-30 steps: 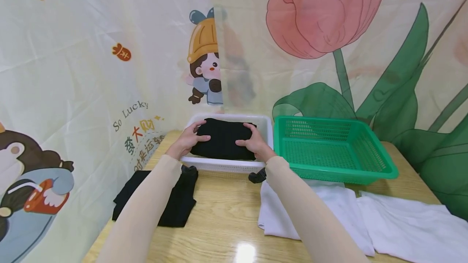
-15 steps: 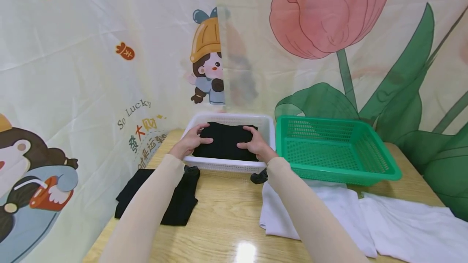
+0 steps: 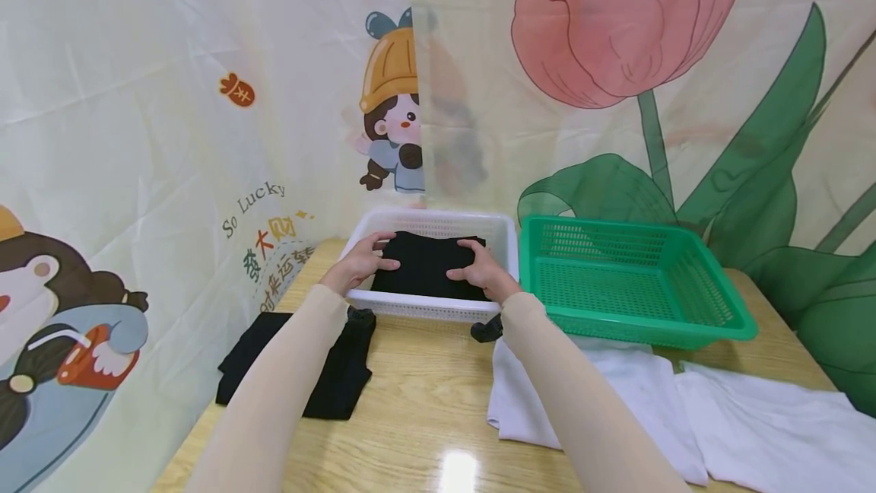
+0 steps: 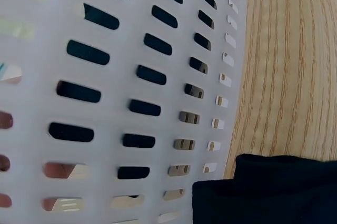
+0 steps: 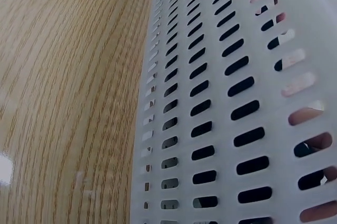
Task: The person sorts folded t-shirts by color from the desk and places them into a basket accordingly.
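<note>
1. The folded black cloth (image 3: 430, 265) sits inside the white basket (image 3: 424, 303), its long sides running from 9 to 3 o'clock.
2. The left hand (image 3: 359, 259) holds the cloth's 9 o'clock end and the right hand (image 3: 487, 272) its 3 o'clock end, thumbs on top; the lower fingers are hidden, so how tight the hold is, I cannot tell.
3. To seat it well, keep both ends level, then slide the fingers out sideways; lifting them would probably drag the fold open.
4. Dark cloth shows through the white basket's slots in both wrist views.
5. At its 3 o'clock stands the green basket (image 3: 643, 324), its grid floor in plain sight.
6. On the table (image 3: 424, 402), a second black cloth (image 3: 344, 377) lies toward 7 o'clock, white cloths (image 3: 639, 394) toward 4.
</note>
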Action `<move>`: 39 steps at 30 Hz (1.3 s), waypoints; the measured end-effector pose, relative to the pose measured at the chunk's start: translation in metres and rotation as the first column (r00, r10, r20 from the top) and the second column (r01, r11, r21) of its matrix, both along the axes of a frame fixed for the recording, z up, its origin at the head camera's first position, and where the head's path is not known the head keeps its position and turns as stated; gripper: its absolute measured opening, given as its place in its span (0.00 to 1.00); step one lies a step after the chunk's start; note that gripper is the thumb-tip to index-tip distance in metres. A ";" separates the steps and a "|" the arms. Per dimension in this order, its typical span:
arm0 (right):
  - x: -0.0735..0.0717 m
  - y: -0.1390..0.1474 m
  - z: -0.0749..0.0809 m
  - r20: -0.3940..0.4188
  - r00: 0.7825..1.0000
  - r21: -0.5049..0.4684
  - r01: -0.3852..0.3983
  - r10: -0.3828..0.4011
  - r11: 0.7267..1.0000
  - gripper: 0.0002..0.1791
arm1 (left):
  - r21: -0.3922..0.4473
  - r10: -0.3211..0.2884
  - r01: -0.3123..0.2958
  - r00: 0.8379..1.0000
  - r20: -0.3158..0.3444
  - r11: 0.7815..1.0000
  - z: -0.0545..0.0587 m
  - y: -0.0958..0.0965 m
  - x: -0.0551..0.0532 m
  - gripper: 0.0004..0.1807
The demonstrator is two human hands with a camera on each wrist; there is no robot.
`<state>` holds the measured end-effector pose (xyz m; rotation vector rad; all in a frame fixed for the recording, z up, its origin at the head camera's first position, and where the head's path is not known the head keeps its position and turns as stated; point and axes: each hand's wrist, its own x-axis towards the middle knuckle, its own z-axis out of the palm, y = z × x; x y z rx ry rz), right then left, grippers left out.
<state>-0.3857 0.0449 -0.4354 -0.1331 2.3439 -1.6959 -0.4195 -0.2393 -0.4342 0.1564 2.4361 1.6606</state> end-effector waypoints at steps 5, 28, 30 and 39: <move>0.001 0.001 0.000 0.012 1.000 0.037 -0.001 0.000 0.999 0.46 | -0.020 -0.003 0.003 1.000 0.002 1.000 -0.002 0.000 -0.001 0.42; 0.028 0.013 0.039 -0.069 0.996 0.107 -0.057 0.064 0.993 0.48 | -0.095 -0.134 0.125 0.987 -0.090 0.988 0.058 -0.023 0.032 0.38; 0.033 0.015 0.046 -0.080 0.994 0.100 -0.072 0.080 0.992 0.47 | -0.103 -0.146 0.135 0.983 -0.111 0.985 0.062 -0.029 0.037 0.37; 0.066 0.026 0.075 -0.108 0.983 0.076 -0.140 0.147 0.987 0.48 | -0.102 -0.151 0.138 0.978 -0.144 0.985 0.072 -0.064 0.073 0.40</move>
